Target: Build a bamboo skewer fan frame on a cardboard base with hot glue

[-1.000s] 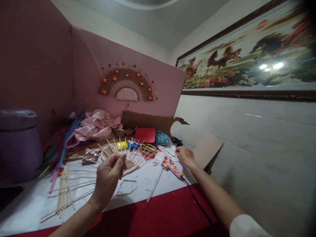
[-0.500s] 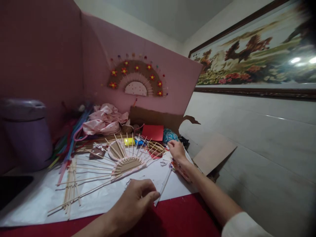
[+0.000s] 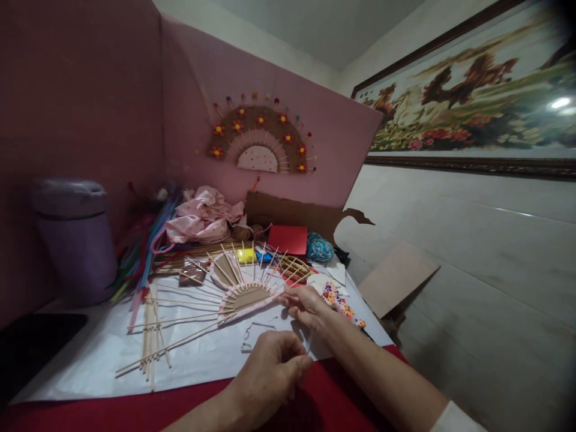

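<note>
Lying on white paper (image 3: 90,366), the stick fan (image 3: 252,298) is overlapped at its right end by bent fingers of the right hand (image 3: 310,309); whether it is gripped cannot be told. Near the red table (image 3: 112,410), the left hand (image 3: 272,369) is held curled, around what is hidden.
</note>
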A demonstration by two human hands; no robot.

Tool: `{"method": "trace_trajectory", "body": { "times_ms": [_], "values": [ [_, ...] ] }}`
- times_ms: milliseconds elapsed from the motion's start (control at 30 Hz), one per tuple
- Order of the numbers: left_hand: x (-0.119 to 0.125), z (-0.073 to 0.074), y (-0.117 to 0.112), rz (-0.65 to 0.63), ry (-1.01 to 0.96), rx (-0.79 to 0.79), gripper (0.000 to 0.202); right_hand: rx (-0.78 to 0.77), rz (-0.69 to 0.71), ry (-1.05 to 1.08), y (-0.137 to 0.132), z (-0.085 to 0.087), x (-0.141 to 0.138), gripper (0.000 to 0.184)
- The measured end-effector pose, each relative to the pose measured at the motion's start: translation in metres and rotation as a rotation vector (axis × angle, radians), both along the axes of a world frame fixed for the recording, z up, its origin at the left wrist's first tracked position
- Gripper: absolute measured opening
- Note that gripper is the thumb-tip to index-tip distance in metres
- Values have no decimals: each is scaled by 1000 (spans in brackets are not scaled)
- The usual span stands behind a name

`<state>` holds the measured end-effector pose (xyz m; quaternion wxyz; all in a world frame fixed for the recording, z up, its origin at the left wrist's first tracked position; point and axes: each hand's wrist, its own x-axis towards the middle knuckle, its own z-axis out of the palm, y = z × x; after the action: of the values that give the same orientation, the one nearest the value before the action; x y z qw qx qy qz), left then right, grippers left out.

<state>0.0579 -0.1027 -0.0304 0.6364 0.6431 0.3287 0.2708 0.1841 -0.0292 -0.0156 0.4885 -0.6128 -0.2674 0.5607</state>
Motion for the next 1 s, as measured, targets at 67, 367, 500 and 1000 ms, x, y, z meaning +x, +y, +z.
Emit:
{"method": "trace_trajectory", "body": {
  "times_ms": [67, 367, 500, 1000],
  "values": [
    [0, 1, -2, -5, -1, 1, 12, -5, -5, 3, 3, -1, -1, 17],
    [0, 0, 3, 51, -39, -6, 10, 215, 33, 29, -3, -10, -2, 25],
    [3, -8, 12, 75, -90, -108, 15, 301, 30, 107, -6, -11, 8, 30],
    [-14, 13, 32, 442, -540, -93, 35, 610, -97, 355, -34, -7, 4, 34]
  ]
}}
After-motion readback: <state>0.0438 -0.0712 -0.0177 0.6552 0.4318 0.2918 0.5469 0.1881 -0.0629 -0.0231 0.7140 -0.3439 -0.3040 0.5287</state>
